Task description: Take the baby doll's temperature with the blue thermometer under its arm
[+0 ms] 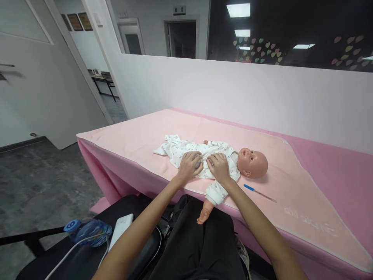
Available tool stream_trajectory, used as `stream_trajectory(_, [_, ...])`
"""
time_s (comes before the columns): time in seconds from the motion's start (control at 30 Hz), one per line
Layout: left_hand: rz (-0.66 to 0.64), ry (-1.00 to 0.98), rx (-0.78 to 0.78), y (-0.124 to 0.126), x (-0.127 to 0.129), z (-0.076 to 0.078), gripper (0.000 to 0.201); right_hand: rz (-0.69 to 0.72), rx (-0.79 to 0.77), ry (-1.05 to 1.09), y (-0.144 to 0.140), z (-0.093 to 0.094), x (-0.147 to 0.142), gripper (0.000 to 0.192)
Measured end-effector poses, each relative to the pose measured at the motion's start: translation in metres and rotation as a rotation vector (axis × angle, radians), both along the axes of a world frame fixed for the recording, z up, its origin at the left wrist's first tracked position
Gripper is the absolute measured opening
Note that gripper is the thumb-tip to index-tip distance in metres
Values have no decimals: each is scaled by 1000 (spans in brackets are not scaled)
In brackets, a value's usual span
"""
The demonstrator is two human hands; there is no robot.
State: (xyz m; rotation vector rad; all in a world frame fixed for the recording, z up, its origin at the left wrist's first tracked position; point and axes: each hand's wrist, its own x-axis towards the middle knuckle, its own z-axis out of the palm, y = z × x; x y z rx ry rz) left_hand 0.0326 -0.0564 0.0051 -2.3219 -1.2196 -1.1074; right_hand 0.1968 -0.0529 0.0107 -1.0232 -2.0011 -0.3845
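Note:
A baby doll in a white printed romper lies on its back on a pink blanket, head to the right. My left hand rests on the doll's belly, fingers pinching the romper's front. My right hand lies on its chest, also gripping the cloth. One doll arm hangs over the table's near edge. A thermometer with a blue tip lies on the blanket just right of my right forearm.
The table is draped in darker pink cloth and stands against a white wall. At lower left a black chair holds a water bottle and a white power bank with a cable. An open doorway is at the left.

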Motion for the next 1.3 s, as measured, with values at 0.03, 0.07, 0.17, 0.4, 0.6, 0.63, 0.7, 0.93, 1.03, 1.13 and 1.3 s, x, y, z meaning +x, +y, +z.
stream_trajectory(0.03, [-4,5,-3,1,0,-1,18,0,1,0,0,0,0,11])
stream_trajectory(0.07, [-10,8,-9,1,1,-1,18,0,0,0,0,0,0,11])
stream_trajectory(0.17, [-27,-28,-53,4,0,-3,17,-3,-9,-4,1,-1,0,12])
stream_trajectory(0.4, [-183,-286,-339,14,-12,-1,20,-11,-30,-9,2,-1,0,14])
stream_trajectory(0.6, [-252,-412,-425,15,-15,-2,11,-9,-55,-17,1,-1,0,14])
stream_trajectory(0.63, [-261,-434,-436,15,-14,-1,9,-7,-58,-17,0,-1,-1,14])
stream_trajectory(0.7, [-273,-476,-460,14,-13,0,7,-5,-61,-16,0,0,-1,15])
stream_trajectory(0.93, [-197,-703,-362,10,-11,2,17,-19,-80,6,1,0,-2,17])
stream_trajectory(1.03, [-75,-818,-294,9,-11,-1,18,-29,-86,21,1,-1,-1,15])
stream_trajectory(1.13, [31,-881,-240,8,-12,-3,19,-39,-83,34,1,-1,-1,14])
stream_trajectory(1.3, [83,-755,-92,2,-10,2,3,-56,-76,47,0,0,-1,13])
